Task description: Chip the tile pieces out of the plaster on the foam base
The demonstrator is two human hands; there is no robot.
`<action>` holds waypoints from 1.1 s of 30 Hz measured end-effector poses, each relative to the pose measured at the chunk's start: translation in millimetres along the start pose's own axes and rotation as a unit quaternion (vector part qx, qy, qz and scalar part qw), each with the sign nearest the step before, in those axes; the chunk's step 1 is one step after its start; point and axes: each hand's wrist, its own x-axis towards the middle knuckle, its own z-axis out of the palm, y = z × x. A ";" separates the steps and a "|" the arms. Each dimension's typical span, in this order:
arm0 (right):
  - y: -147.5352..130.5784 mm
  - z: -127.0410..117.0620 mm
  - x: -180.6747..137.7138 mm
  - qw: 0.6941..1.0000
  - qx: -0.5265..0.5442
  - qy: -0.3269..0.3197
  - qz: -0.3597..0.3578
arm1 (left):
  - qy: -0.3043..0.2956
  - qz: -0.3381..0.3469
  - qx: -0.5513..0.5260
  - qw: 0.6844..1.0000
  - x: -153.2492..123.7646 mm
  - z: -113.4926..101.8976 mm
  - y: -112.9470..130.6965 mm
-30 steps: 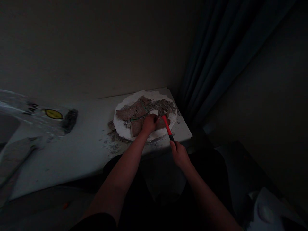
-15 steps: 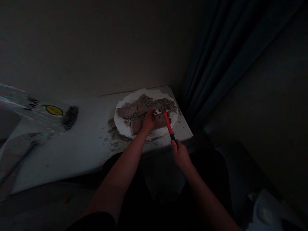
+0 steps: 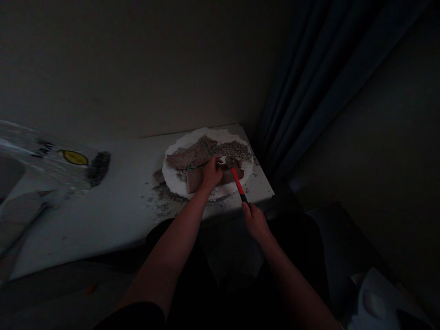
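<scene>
A hammer with a red and black handle [image 3: 238, 182] is gripped near its end by my right hand [image 3: 255, 221]. The hammer's head [image 3: 229, 161] is down at the upper edge of a brown, textured slab [image 3: 195, 179]. My left hand [image 3: 213, 173] lies over that slab and holds it, its fingertips near the upper edge and partly hidden. Further up are other broken brown pieces [image 3: 192, 155] and a heap of small grey-brown crumbs [image 3: 233, 148]. All of this rests on a white, scalloped round mat [image 3: 174, 184].
The mat sits at the right end of a white table [image 3: 113, 215], with grey debris [image 3: 163, 201] scattered beside it. A clear plastic bag [image 3: 65, 158] with a yellow oval lies at the left. A blue curtain [image 3: 309, 91] hangs at the right, and a wall stands behind.
The hammer head has shifted slightly up and left over the slab's edge, my right hand moving a little with it. My left hand stays on the slab.
</scene>
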 end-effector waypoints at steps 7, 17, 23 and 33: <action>2.7 2.6 1.6 1.000 0.005 0.024 -0.019 | 0.000 -0.001 -0.013 1.000 1.1 -1.1 0.2; 1.8 5.3 3.3 0.999 -0.034 0.021 -0.014 | 0.017 0.016 0.009 1.000 3.3 -20.7 3.3; 8.2 9.4 3.3 1.000 -0.025 -0.003 -0.003 | 0.138 -0.029 0.069 0.988 -11.6 -83.4 -1.8; 5.5 5.3 -4.3 0.993 0.115 -0.018 0.002 | 0.022 -0.242 0.293 0.925 -100.2 -169.1 -39.0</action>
